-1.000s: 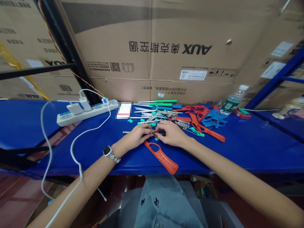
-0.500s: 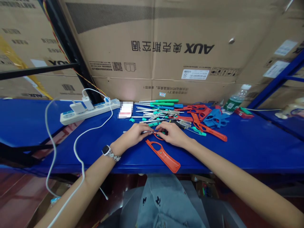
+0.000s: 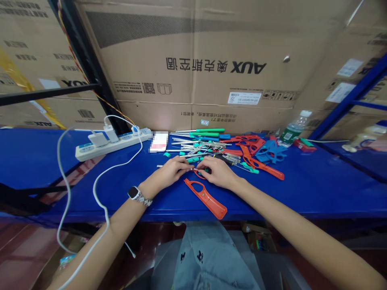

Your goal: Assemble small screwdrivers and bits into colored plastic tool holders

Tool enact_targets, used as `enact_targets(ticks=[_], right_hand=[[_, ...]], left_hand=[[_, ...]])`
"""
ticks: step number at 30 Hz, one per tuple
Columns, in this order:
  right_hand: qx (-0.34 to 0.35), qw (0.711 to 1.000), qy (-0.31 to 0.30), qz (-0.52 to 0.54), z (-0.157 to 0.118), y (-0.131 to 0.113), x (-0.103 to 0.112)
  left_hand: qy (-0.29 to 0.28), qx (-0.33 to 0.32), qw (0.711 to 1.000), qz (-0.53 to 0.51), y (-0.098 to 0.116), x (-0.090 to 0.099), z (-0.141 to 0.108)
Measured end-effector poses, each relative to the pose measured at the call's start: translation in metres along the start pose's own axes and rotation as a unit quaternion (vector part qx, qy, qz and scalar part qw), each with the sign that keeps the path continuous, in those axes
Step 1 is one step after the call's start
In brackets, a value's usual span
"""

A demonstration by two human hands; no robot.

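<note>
My left hand is closed in a pinch on a thin metal tube, whose bare end sticks out to the left. Opposite it, my right hand curls its fingers round an orange plastic handle piece, mostly hidden under the fingers. The fingertips of both hands almost meet where tube and handle piece come together; the exact contact is hidden. Just in front of the hands, an orange handle half-shell with an oval finger hole lies on the blue table.
Behind my hands lie several metal tubes, green-handled rods, orange handle shells and blue plastic parts. A bottle stands at back right. A power strip with white cables is left; a large carton stands behind.
The view has shifted slightly. My hands stay together at the same spot, with small finger movements; the shiny tube between the fingertips shows less. The half-shell in front has not moved.
</note>
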State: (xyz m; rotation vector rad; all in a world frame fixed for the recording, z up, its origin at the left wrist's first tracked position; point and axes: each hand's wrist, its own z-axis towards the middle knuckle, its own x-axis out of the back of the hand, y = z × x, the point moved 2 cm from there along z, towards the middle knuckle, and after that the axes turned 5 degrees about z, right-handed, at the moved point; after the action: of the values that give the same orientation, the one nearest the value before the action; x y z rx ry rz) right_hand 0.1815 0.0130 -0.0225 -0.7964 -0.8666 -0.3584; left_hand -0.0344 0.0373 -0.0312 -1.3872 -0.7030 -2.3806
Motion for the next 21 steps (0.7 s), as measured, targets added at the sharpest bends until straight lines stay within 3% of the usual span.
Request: enact_targets(ticks=[8,15,21], right_hand=[[0.021,0.999,-0.006,-0.045,0.0000,-0.0012,0.0002],[0.018,0.999,-0.003,-0.040,-0.0002,-0.0016,-0.0011],[0.032,0.999,-0.005,-0.032,0.0011,0.0006,-0.0024]], left_hand=[[0.002,-0.005,1.000,0.004,0.0028,-0.0005,-0.0003],[0.006,0.049,0.997,-0.061,0.0001,0.0010,0.0012],[0.019,0.023,0.999,-0.039,0.0027,0.0016,-0.0001]])
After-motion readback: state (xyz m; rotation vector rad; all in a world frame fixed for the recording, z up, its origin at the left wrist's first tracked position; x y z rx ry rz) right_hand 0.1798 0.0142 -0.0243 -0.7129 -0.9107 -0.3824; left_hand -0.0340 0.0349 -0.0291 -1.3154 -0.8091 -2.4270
